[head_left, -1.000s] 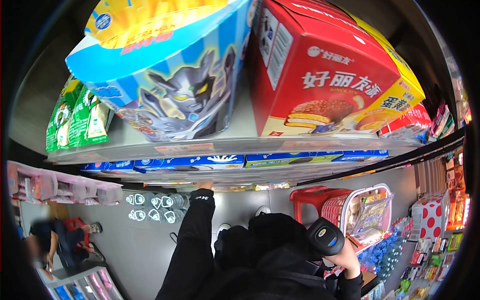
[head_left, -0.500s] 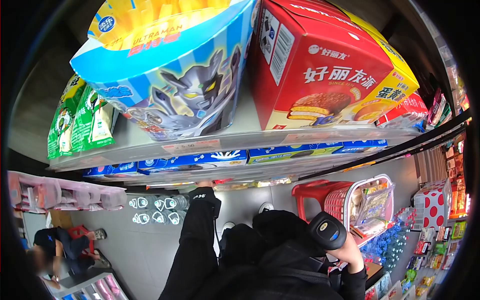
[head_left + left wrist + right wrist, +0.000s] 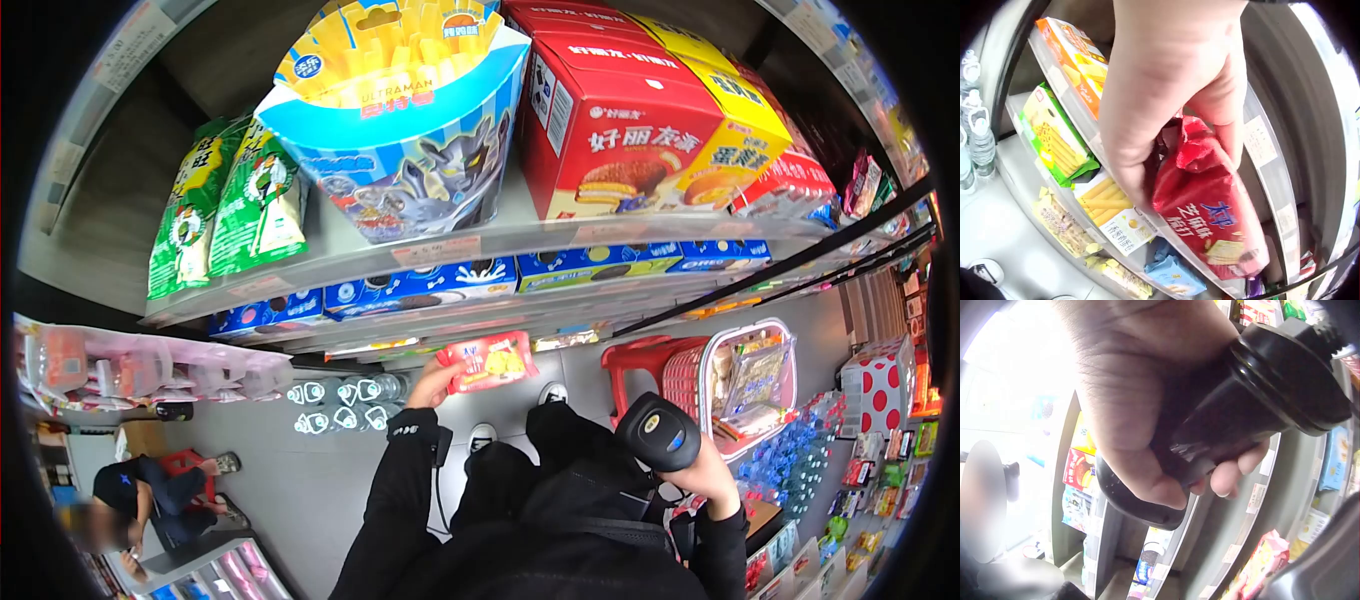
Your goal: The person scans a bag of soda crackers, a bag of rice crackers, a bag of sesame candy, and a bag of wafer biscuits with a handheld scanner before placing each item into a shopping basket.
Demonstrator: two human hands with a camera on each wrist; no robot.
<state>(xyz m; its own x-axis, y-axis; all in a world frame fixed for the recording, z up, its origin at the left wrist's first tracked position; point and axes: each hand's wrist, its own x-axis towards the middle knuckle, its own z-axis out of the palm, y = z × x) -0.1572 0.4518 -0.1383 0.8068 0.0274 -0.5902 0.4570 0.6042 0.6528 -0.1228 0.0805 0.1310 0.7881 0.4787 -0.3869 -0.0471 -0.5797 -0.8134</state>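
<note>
My left hand (image 3: 432,385) grips a red packet of soda crackers (image 3: 490,362) by one crimped end, out in front of the lower shelves. In the left wrist view the packet (image 3: 1210,219) slants down to the right below my fingers, its printed front showing. A black handheld barcode scanner (image 3: 655,432) sits in my right hand (image 3: 712,478), over on the right near my body. From the right wrist, my thumb and fingers wrap round the scanner's handle (image 3: 1216,431).
Ahead, a shelf bears a blue fries-style snack box (image 3: 420,165), red pie boxes (image 3: 625,150) and green snack bags (image 3: 255,210). Oreo boxes (image 3: 420,285) lie one shelf lower. A basket (image 3: 690,385) with packets stands right by a red stool. Bottled water (image 3: 345,405) and a seated person are at left.
My left hand, earlier mostly hidden under the shelf edge, has come out holding the red cracker packet. My right hand keeps hold of the scanner. The head view has shifted back from the shelf.
</note>
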